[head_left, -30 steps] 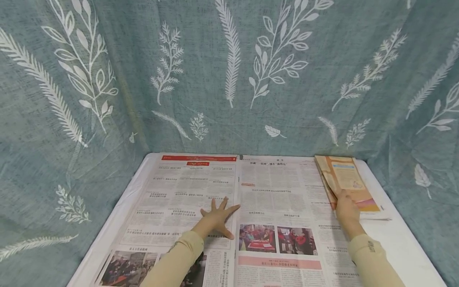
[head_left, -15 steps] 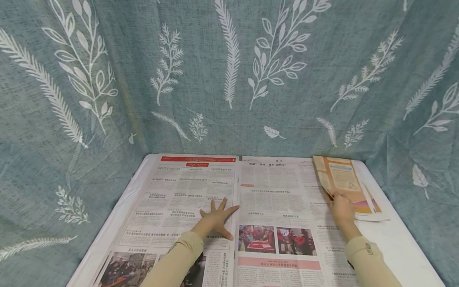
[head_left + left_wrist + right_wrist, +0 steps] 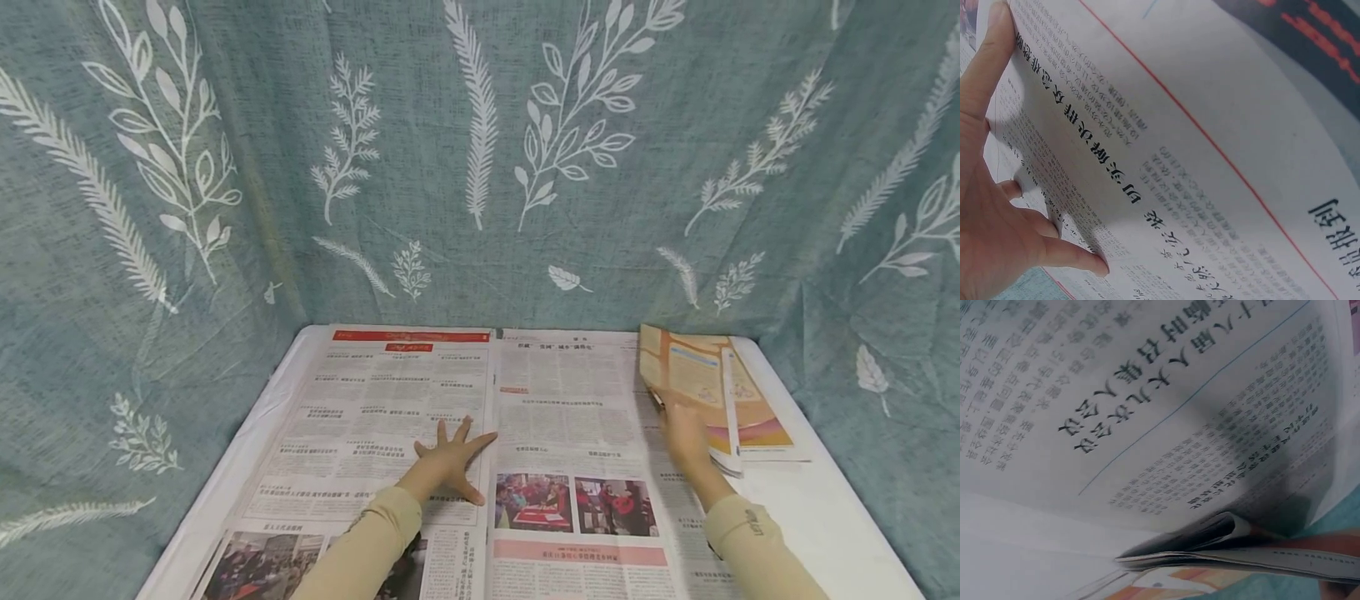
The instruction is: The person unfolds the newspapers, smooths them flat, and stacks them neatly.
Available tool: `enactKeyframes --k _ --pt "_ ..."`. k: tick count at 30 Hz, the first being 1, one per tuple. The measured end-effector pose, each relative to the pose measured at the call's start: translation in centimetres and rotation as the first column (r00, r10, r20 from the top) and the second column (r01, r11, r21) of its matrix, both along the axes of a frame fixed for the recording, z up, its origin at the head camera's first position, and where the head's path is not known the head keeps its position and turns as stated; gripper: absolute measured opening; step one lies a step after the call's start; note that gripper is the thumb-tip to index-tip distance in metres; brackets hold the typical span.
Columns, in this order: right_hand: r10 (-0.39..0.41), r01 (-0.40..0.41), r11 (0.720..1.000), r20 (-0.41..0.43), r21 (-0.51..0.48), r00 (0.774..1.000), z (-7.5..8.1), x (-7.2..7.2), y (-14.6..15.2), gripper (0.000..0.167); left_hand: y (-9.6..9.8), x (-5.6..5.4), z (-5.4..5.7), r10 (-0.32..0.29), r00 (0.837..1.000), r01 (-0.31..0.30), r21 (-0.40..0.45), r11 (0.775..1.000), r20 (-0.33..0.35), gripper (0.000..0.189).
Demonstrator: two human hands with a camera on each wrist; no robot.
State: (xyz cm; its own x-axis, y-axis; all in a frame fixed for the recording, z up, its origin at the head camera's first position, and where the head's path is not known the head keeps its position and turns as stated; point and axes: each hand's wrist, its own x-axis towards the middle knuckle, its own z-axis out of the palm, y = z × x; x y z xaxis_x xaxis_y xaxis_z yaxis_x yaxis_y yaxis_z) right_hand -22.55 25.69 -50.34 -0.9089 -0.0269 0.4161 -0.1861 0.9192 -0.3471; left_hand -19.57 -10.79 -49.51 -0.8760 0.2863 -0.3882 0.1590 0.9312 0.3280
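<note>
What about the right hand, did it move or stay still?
Yes. In the head view, the right hand, holding a booklet, has moved left against the newspaper, which stays put.

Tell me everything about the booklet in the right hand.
The booklet looks like printed paper: tan-orange cover, pale panel with a blue strip, purple band toward the near end, white strip along its right side. The right hand holds its left edge. In the head view it overlaps a similar booklet and the newspaper; contact is unclear.
</note>
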Motion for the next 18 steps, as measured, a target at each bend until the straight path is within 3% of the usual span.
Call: enactKeyframes --k 11,18 --pt "0.07 -0.069 0.997 -0.057 0.019 0.996 0.1 0.0 -1.8 0.041 0.1 -0.3 0.0 -0.018 1.0 0.018 0.012 1.0 -0.004 0.101" --pt "0.183 -0.178 0.983 -0.119 0.049 0.976 -0.2 -0.1 -3.6 0.044 0.0 -0.1 -0.2 -0.007 1.0 0.007 -0.002 1.0 -0.004 0.102"
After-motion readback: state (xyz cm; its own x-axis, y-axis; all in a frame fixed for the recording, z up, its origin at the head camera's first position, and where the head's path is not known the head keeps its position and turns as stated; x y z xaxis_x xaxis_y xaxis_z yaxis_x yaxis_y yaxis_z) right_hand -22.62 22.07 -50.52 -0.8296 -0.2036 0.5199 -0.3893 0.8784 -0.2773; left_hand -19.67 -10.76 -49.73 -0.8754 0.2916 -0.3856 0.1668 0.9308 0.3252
